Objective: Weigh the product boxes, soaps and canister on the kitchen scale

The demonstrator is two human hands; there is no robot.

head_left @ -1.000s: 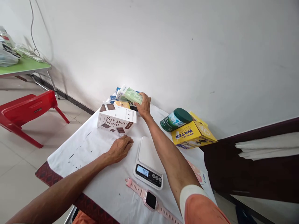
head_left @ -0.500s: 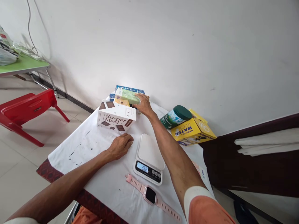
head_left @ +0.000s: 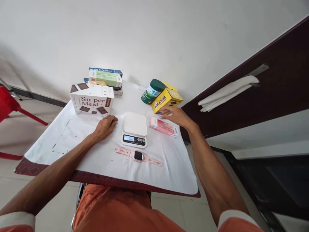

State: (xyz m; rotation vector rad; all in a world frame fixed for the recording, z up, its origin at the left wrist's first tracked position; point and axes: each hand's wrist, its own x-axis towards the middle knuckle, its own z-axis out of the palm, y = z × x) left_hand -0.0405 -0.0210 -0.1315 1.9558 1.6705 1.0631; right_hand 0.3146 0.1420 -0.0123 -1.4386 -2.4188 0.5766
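My left hand [head_left: 105,128] rests on the white cloth with its fingers curled and nothing in them, between a white "Su-per Meal" box [head_left: 93,101] and a white kitchen scale [head_left: 135,124]. The scale's display reads about 363, with nothing on its plate. Just over the far side of a pink box [head_left: 164,126], my right hand [head_left: 175,115] hovers with fingers stretched out, holding nothing. Behind it stands a yellow "WATER" box [head_left: 166,100], with a dark green tub [head_left: 152,91] leaning against it. A pink smartwatch [head_left: 138,156] lies stretched out in front of the scale.
Behind the white box, a light green box [head_left: 105,76] sits on a stack of blue and yellow boxes by the wall. To the right, a white towel [head_left: 228,91] hangs from a rail on a dark panel. A red chair [head_left: 8,104] is at the left.
My right hand has let go of the light green box on the stack and moved right, over to the pink box. The view has turned right. My left hand stays on the cloth.
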